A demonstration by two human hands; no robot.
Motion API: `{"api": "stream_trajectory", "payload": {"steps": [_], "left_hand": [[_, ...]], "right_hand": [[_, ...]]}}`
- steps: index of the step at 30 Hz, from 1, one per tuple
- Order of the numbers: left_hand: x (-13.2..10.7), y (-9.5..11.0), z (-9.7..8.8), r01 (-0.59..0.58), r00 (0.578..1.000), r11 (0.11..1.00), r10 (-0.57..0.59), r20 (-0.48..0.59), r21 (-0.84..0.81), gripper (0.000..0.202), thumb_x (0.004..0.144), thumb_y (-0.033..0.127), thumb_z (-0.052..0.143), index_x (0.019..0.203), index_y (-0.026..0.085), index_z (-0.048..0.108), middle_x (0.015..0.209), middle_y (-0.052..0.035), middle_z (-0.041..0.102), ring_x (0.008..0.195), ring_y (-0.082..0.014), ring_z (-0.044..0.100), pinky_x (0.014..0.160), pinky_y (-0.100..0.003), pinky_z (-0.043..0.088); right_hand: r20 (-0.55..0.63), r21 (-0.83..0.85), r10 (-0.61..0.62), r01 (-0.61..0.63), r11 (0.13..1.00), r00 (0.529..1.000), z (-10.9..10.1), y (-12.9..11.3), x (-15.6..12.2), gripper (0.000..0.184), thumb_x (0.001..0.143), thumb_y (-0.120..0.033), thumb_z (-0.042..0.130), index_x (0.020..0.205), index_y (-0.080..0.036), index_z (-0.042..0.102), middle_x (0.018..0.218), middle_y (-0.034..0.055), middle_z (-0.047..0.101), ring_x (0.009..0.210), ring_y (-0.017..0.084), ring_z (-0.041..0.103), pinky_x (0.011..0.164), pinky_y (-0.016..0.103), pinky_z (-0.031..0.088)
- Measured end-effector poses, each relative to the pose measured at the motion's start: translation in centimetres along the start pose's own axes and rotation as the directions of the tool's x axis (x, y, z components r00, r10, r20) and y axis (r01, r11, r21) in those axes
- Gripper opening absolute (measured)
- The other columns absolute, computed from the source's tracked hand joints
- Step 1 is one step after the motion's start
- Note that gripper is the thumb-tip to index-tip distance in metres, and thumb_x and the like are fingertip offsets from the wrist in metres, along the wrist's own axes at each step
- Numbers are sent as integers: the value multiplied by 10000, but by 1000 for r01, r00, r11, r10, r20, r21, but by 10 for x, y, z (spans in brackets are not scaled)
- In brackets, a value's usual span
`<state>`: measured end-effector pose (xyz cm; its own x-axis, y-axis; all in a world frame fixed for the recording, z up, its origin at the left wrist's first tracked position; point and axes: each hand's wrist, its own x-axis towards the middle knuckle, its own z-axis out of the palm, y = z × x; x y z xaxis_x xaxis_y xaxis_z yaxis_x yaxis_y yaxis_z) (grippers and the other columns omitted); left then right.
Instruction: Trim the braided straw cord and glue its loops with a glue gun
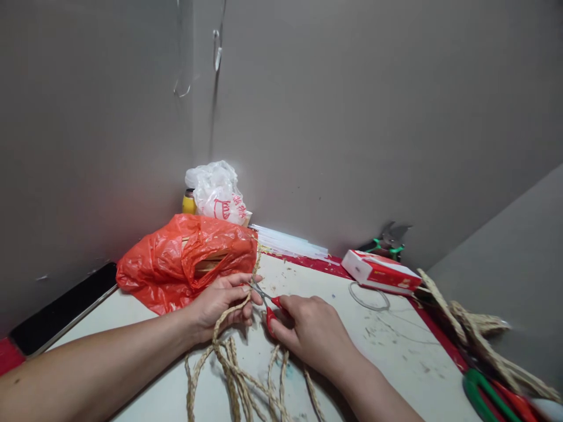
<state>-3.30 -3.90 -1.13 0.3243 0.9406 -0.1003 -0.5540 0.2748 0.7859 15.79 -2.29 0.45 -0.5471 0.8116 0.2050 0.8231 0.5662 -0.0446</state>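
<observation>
My left hand [222,305] pinches a strand of braided straw rope [233,366], holding it up near the red plastic bag [187,258]. In my right hand [310,328] is a small pair of red-handled scissors [267,300], whose blades point left at the strand beside my left fingers. More loops of the same rope lie on the white table [387,346] between my forearms.
A white plastic bag [217,192] and a yellow jar [189,202] stand in the corner. A red-and-white box [380,271], a wire ring [369,296], green-handled pliers [387,241] and more rope [479,337] lie to the right. A dark phone [61,310] lies at the left.
</observation>
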Motion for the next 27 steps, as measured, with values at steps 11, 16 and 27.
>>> {"api": "stream_trajectory", "payload": {"steps": [11,16,27], "left_hand": [[-3,-2,2,-5,999,996,9,-43,92,342,734,242,699,1035,131,580,681,-14,648,408,-68,512,448,-209,472],[-7,-5,7,-12,999,943,22,-28,332,398,739,340,700,1049,129,564,686,-28,668,406,-62,516,430,-174,395],[-17,-15,15,-96,988,792,150,-40,602,254,746,250,650,963,125,696,624,-31,649,540,-109,540,548,-217,426]], "right_hand": [[-191,522,225,-95,848,956,18,21,5,335,867,-389,470,610,-190,549,539,-9,547,505,132,474,516,241,313],[-38,945,424,-106,310,905,14,16,9,434,808,-566,530,629,-172,569,567,-1,539,504,127,472,511,250,375],[-32,985,531,-65,162,847,4,11,9,357,737,-464,664,582,-157,567,501,-29,460,502,106,376,507,242,296]]}}
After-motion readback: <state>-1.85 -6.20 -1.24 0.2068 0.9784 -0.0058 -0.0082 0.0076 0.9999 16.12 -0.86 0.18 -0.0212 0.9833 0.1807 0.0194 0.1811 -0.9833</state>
